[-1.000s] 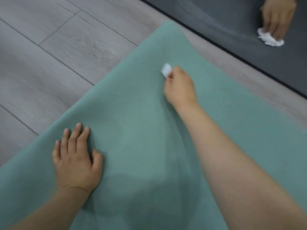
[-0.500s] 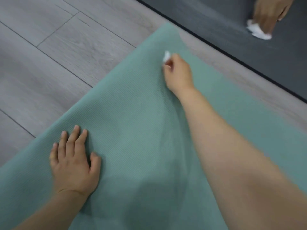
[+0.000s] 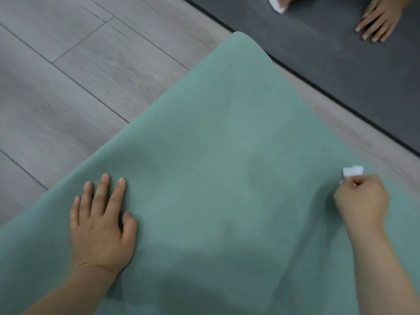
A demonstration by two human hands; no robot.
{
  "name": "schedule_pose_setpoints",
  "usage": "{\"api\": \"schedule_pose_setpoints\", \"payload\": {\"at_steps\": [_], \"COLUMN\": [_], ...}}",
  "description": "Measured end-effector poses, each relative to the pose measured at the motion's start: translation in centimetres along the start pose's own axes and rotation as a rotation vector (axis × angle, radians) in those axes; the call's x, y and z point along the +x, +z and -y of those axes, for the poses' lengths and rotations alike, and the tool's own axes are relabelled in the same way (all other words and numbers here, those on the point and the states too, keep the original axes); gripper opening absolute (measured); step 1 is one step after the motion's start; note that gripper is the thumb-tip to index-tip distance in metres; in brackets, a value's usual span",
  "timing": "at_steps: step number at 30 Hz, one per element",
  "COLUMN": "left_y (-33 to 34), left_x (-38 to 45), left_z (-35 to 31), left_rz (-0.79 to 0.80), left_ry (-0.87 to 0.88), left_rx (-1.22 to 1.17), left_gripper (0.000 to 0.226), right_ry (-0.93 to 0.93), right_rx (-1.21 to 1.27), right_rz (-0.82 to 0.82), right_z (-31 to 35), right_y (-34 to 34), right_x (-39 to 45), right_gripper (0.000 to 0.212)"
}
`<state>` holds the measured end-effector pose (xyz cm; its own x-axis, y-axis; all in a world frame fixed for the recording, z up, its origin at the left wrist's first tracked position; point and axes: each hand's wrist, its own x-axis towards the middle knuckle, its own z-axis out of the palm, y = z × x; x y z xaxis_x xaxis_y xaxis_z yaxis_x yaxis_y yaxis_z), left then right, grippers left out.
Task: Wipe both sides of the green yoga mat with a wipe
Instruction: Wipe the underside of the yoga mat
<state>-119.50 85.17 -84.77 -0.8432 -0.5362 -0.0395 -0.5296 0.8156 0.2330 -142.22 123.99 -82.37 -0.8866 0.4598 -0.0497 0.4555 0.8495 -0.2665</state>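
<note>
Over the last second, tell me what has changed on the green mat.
The right hand, pinching the white wipe, swept back from near the far corner of the green yoga mat toward its right edge, closer to the person. On the dark mat, another person's wipe slid left and a second hand appeared. The left hand stayed pressed flat on the green mat.

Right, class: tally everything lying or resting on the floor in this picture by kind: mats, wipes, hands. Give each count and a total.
Mats: 2, the green yoga mat and a dark grey mat
Wipes: 2, wipe, second wipe
Hands: 3 clearly visible, left hand, right hand, another person's hand
Total: 7
</note>
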Motion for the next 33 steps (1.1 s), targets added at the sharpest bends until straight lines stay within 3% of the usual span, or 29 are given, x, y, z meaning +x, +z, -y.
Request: {"api": "schedule_pose_setpoints", "payload": {"at_steps": [3, 6, 8, 10, 14, 19, 21, 23, 26, 33], "left_y": [0.0, -0.1, 0.0, -0.1, -0.1, -0.1, -0.1, -0.1, -0.2, -0.3], "left_x": [0.0, 0.2, 0.1, 0.0, 0.1, 0.1, 0.1, 0.1, 0.1, 0.2], "left_z": [-0.1, -0.1, -0.1, -0.2, -0.1, -0.3, -0.4, -0.5, -0.4, -0.3], "left_rz": [0.001, -0.01, -0.017, -0.019, -0.004, -0.011, -0.008, -0.002, -0.007, 0.009], "left_ry": [0.0, 0.004, 0.003, -0.002, -0.003, -0.015, -0.026, -0.035, -0.031, -0.022], "left_rx": [0.007, 0.003, 0.007, 0.001, 0.008, 0.002, -0.002, -0.001, -0.002, 0.014], "left_gripper": [0.068, 0.068, 0.069, 0.069, 0.068, 0.069, 0.069, 0.069, 0.069, 0.07], "right_ry": [-0.203, -0.601, -0.742, -0.809, -0.642, -0.191, -0.049, 0.009, -0.048, -0.422], "right_rx": [0.159, 0.277, 0.256, 0.178, 0.127, 0.032, 0.01, 0.029, 0.121, 0.331], "right_rz": [-0.05, 0.099, 0.212, 0.25, 0.169, -0.045, -0.099, -0.132, -0.11, 0.128], "right_z": [7.9, 20.5, 27.4, 30.3, 22.8, 5.2, 1.8, 3.3, 11.2, 31.7], "right_y": [2.8, 6.9, 8.4, 8.6, 7.0, 1.8, 0.8, 1.2, 3.2, 8.6], "right_x": [0.6, 1.8, 1.9, 1.9, 2.4, 1.8, 1.4, 2.1, 3.8, 3.1], "right_gripper": [0.031, 0.025, 0.02, 0.02, 0.024, 0.026, 0.025, 0.027, 0.025, 0.026]}}
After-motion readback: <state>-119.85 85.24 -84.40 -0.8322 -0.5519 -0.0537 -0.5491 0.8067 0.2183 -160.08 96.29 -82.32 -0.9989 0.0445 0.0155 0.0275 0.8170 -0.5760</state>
